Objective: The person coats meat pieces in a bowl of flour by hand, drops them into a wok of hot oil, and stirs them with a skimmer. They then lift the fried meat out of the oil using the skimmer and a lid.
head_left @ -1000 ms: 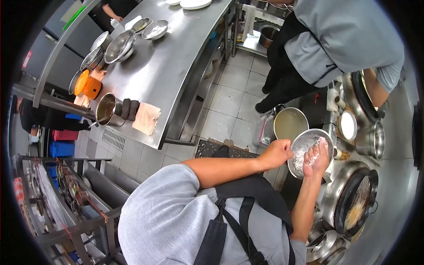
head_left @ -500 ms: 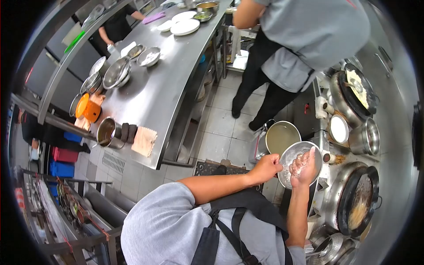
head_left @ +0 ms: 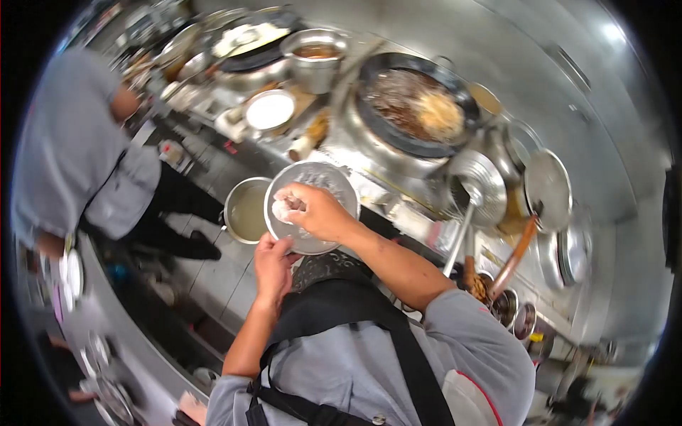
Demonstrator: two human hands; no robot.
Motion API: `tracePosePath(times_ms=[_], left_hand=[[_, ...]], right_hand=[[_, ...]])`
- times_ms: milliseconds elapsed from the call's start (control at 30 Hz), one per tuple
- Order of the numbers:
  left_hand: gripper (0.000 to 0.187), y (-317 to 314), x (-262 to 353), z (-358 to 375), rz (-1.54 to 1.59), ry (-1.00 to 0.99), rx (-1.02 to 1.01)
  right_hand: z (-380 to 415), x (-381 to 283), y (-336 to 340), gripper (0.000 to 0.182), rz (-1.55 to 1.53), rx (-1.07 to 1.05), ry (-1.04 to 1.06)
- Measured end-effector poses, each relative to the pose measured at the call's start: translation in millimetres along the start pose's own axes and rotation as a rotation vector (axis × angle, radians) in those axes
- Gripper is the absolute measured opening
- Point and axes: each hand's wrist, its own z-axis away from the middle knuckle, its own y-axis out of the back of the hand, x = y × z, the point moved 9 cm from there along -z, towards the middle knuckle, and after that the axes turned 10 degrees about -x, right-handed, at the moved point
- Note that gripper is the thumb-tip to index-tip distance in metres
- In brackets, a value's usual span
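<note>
A round metal bowl (head_left: 327,176) with white powder on its inner wall is held in front of my apron. My left hand (head_left: 275,266) grips its near left rim, fingers closed on it. Inside the bowl is my right hand (head_left: 305,209), its fingers curled and coated in white; what they hold, if anything, is too small to name. Just left of the bowl stands a pot of cloudy liquid (head_left: 249,211). Beyond it, a black wok (head_left: 376,117) holds bubbling oil with a pale golden mass (head_left: 437,113) frying in it.
At the left a co-worker in a grey shirt (head_left: 67,135) stands by the stove. A second wok (head_left: 252,60) is at the back left, near a white-filled bowl (head_left: 270,109). On the right are a perforated strainer (head_left: 490,174), a ladle and lids. A steel counter (head_left: 145,341) runs along the lower left.
The view has swung right toward the stove, so woks and strainer are nearer the middle. My right hand has turned over in the bowl, its fingers now curled downward.
</note>
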Motion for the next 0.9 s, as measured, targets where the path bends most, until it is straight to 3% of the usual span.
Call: tracePosePath(times_ms=[67, 100, 200, 333, 433, 533, 567, 633, 667, 733, 767, 833, 900], left_hand=[[0.009, -17, -4, -9, -0.005, -0.013, -0.077], [0.008, -21, -7, -12, -0.002, -0.001, -0.061], [0.004, -30, -11, -17, 0.03, 0.003, -0.049], [0.004, -27, -10, -14, 0.043, -0.007, -0.021], [0.007, -6, -9, -6, 0.071, -0.016, 0.018], [0.013, 21, 4, 7, 0.123, -0.059, 0.077], [0.015, 39, 6, 14, 0.12, -0.074, 0.137], [0.02, 73, 11, 33, 0.115, -0.096, 0.232], [0.021, 98, 10, 43, 0.109, -0.088, 0.267], [0.021, 145, 15, 70, 0.161, -0.154, 0.395], [0.022, 171, 19, 84, 0.198, -0.222, 0.445], [0.023, 230, 31, 119, 0.255, -0.335, 0.6], [0.029, 309, 43, 168, 0.248, -0.447, 0.796]], right_hand=[[7, -3, 38, 0.032, -0.034, 0.068, 0.047], [3, 16, 59, 0.03, -0.197, 0.127, 0.078], [13, 10, 159, 0.03, 0.174, 0.39, 0.061], [21, 54, 267, 0.028, 0.55, 0.552, -0.153], [38, 117, 318, 0.026, 0.722, 0.486, -0.473], [69, 146, 346, 0.027, 0.665, 0.651, -0.495], [70, 138, 342, 0.027, 0.672, 0.643, -0.493], [106, 86, 328, 0.025, 0.639, 0.984, -0.089], [109, 66, 310, 0.025, 0.642, 0.979, -0.087], [114, 50, 266, 0.024, -0.109, 1.003, -0.01], [112, 36, 242, 0.024, -0.112, 0.994, -0.007], [94, 31, 189, 0.023, -0.591, 0.877, 0.112], [82, 25, 156, 0.022, -0.747, 0.816, 0.103]])
